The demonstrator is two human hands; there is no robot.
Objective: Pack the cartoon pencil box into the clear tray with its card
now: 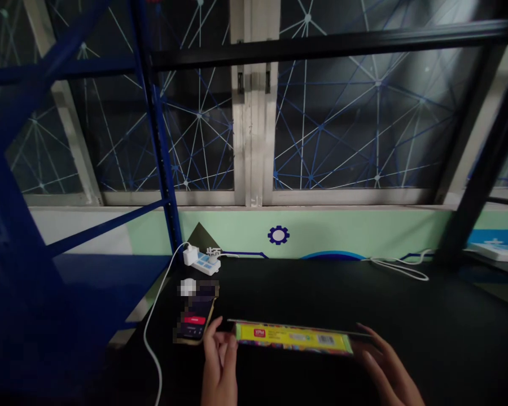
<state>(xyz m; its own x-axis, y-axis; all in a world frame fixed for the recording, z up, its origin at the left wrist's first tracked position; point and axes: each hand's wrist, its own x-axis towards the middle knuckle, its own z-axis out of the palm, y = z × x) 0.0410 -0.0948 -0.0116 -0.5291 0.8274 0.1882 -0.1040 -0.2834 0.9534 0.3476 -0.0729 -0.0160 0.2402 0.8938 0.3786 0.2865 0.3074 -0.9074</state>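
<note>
A long, flat box (292,339) is held level between my two hands, low in the view. The side facing me is yellow, with a red logo, small print and a barcode, and a multicoloured strip runs below it. My left hand (220,355) closes on the box's left end, thumb in front. At the right end, my right hand (387,361) grips with fingers and thumb; its fingertips are dim and blurred. The top face of the box is seen almost edge-on. A phone (201,313) with a lit screen lies just beyond my left hand.
A white power strip (205,263) with a plugged-in charger (190,255) stands at the back of the black table (313,287). A white cable (146,332) hangs down at left; another cable (400,269) lies back right. Blue shelf posts (154,124) and a black crossbar (322,48) frame the space.
</note>
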